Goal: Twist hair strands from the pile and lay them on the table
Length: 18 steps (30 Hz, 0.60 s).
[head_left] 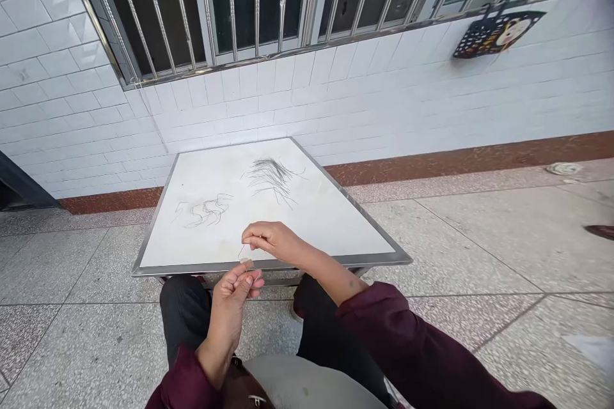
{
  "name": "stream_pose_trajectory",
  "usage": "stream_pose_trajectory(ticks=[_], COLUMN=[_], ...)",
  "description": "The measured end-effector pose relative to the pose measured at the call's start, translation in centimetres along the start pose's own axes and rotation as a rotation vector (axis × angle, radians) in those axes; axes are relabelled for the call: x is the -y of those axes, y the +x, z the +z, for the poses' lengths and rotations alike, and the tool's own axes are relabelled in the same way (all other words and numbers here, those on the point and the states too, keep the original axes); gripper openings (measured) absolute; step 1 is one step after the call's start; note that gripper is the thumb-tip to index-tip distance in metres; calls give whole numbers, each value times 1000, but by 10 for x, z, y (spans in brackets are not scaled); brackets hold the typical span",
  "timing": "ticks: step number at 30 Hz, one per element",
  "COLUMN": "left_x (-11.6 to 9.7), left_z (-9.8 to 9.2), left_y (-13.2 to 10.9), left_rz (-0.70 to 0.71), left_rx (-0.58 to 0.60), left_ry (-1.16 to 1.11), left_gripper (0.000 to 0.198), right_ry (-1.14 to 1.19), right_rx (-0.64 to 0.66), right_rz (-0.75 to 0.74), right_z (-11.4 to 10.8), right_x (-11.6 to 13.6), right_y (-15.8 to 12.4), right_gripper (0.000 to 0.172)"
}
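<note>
Close to the table's near edge, my right hand [268, 239] pinches a thin dark strand [241, 250] that hangs down from its fingertips. Just below and to the left, my left hand [235, 291] has its thumb and fingers pressed together on something thin and pale, too small to make out. The fingertips of the two hands are a short way apart. Beyond them on the white table lie a pile of fine dark strands [271, 172] and, to the left, a looser group of curled strands [208, 209]. Whether they are wire or hair, I cannot tell.
The white table [336, 230] has a grey metal rim and stands near a tiled wall [268, 102]. Above it are metal window bars [258, 0]. A dark patterned bag [496, 32] hangs from the bars at right. My knees are under the near edge.
</note>
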<state>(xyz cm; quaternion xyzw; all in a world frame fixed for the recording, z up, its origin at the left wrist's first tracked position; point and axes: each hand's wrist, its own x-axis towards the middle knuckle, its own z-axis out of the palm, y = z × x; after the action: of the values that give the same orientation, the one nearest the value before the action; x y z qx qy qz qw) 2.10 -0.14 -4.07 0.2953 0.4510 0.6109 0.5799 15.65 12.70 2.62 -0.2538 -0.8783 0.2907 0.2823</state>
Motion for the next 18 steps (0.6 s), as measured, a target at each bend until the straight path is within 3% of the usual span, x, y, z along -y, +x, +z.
stream_pose_trajectory(ticks=[5,9,13,18], left_x=[10,18,37,64], left_z=[0,-10,-40,-87], left_y=[6,16,29,39], left_rz=[-53,-172,-296,-328], left_rx=[-45,42,126,114], left_ry=[-104,-181,-80,58], left_gripper=[50,52,52,57], right_ry=[5,11,-2,2], right_rx=[119,116,72,30], right_rz=[21,49,116,176], right_z=[5,5,4,8], right_x=[-16,-48,-89,-136], right_y=[8,23,46,82], right_gripper=[21,19,20,23])
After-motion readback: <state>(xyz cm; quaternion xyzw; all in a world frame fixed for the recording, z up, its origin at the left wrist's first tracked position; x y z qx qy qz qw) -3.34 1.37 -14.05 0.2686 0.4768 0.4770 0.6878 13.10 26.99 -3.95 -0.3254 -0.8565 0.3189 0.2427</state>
